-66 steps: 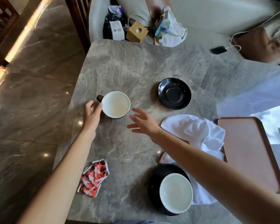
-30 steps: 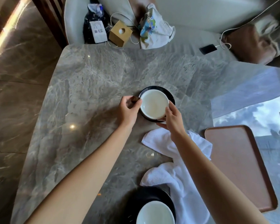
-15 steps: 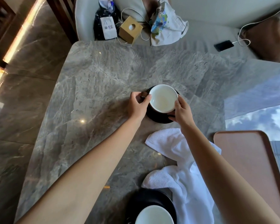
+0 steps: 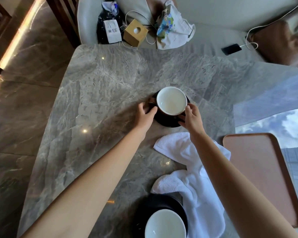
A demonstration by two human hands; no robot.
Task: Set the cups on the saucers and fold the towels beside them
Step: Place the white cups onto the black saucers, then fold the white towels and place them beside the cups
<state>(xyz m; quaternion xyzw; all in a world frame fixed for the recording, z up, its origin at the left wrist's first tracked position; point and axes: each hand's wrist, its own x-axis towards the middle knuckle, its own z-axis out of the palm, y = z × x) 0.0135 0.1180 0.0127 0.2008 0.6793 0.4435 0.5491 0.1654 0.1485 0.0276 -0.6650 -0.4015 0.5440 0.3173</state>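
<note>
Both cups show only white insides. The far cup (image 4: 171,100) sits on its black saucer (image 4: 169,123) at mid-table, right between my hands. The near cup (image 4: 165,224) stands on the near saucer (image 4: 151,203) by my edge. The white towel (image 4: 182,150) lies crumpled under my right forearm. My right hand (image 4: 192,118) grasps the far cup, thumb on its wall. My left hand (image 4: 144,115) curls by the handle; I cannot tell if it grips.

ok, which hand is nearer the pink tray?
Right. Right hand is right of the far cup, up-left of the tray; left hand is across the cup by its handle, farther off.
</note>
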